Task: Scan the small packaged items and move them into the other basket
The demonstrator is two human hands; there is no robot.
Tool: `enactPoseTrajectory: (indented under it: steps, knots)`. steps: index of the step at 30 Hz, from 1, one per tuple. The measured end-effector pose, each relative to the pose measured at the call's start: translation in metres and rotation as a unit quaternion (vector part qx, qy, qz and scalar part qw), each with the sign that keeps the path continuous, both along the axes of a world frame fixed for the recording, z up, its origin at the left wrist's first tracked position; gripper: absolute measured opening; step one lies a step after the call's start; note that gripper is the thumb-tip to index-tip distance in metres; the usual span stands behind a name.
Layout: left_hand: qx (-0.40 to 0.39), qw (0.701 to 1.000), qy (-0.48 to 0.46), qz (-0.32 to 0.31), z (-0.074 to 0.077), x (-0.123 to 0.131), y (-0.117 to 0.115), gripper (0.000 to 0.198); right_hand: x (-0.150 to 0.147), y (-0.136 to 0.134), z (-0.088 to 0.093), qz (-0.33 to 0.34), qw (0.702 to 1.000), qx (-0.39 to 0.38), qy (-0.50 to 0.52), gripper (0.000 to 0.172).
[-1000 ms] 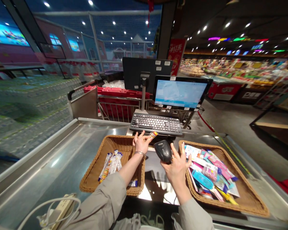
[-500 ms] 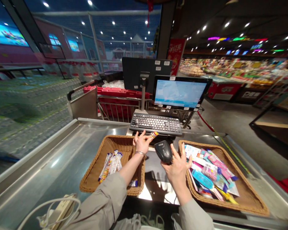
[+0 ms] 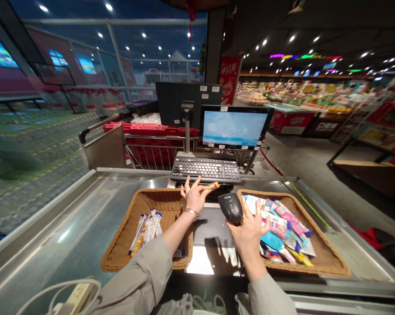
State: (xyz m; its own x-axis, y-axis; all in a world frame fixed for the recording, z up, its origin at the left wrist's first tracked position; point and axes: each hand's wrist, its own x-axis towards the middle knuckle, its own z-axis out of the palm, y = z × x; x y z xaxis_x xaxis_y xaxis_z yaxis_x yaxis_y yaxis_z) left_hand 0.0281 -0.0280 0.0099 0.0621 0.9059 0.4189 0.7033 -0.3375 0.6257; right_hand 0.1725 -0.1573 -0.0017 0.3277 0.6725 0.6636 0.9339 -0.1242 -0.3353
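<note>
Between the thumb and fingers of my left hand (image 3: 194, 197) is a small orange-and-yellow wrapped stick (image 3: 213, 186), held just in front of the keyboard (image 3: 205, 169). My right hand (image 3: 248, 229) grips a black barcode scanner (image 3: 230, 207), its head tilted toward the stick; the handle is hidden by the palm. Below my left wrist stands a wicker basket (image 3: 118, 236) holding several slim white-and-blue packets (image 3: 151, 225) and a similar orange stick (image 3: 137, 245). Beside my right hand, a second wicker basket (image 3: 331, 260) contains mixed colourful packages (image 3: 282, 227).
A lit monitor (image 3: 235, 127) and a dark second screen (image 3: 187, 103) rise behind the keyboard. Metal trolleys (image 3: 151, 153) stand past the steel counter (image 3: 82, 210). A power strip (image 3: 77, 297) with white cables lies at the near left.
The view has turned slightly right. Relative to the keyboard, both hands have shifted right, with the stick and the scanner still held.
</note>
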Motion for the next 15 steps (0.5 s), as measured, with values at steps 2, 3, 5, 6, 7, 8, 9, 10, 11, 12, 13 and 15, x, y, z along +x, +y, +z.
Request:
enactPoseTrajectory:
  steps: [2, 3, 5, 6, 7, 8, 9, 10, 11, 12, 13, 15]
  knots:
    - [0.023, 0.999, 0.016, -0.017, 0.001, 0.006, -0.002, 0.013, 0.005, -0.003, 0.0, -0.016, 1.0, 0.006, -0.002, 0.022]
    - [0.035, 0.999, 0.026, -0.026, 0.002, 0.009, -0.003, 0.013, 0.007, -0.005, -0.001, -0.024, 1.0, 0.007, -0.006, 0.023]
    - [0.056, 0.996, 0.047, -0.041, 0.004, 0.015, -0.004, 0.011, 0.013, -0.008, -0.002, -0.038, 0.999, 0.007, -0.011, 0.025]
    - [0.066, 0.995, 0.056, -0.047, 0.004, 0.019, -0.005, 0.01, 0.015, -0.01, -0.002, -0.045, 0.999, 0.009, -0.012, 0.027]
    - [0.074, 0.994, 0.064, -0.053, 0.005, 0.022, -0.006, 0.009, 0.018, -0.012, -0.003, -0.051, 0.999, 0.014, -0.012, 0.028]
    - [0.081, 0.992, 0.072, -0.06, 0.006, 0.025, -0.006, 0.008, 0.022, -0.013, -0.003, -0.056, 0.998, 0.02, -0.014, 0.029]
    - [0.087, 0.991, 0.079, -0.069, 0.007, 0.028, -0.007, 0.007, 0.025, -0.015, -0.004, -0.061, 0.998, 0.026, -0.015, 0.03]
    - [0.093, 0.989, 0.085, -0.077, 0.007, 0.031, -0.008, 0.007, 0.028, -0.016, -0.004, -0.065, 0.997, 0.033, -0.017, 0.031]
    - [0.099, 0.987, 0.09, -0.086, 0.007, 0.035, -0.008, 0.007, 0.031, -0.018, -0.004, -0.069, 0.997, 0.04, -0.018, 0.032]
    - [0.103, 0.986, 0.096, -0.094, 0.008, 0.038, -0.009, 0.008, 0.034, -0.019, -0.005, -0.074, 0.996, 0.047, -0.02, 0.032]
    - [0.107, 0.984, 0.101, -0.102, 0.008, 0.041, -0.009, 0.008, 0.037, -0.02, -0.005, -0.078, 0.995, 0.054, -0.021, 0.032]
    - [0.111, 0.981, 0.109, -0.114, 0.009, 0.048, -0.01, 0.007, 0.042, -0.022, -0.005, -0.088, 0.993, 0.069, -0.025, 0.033]
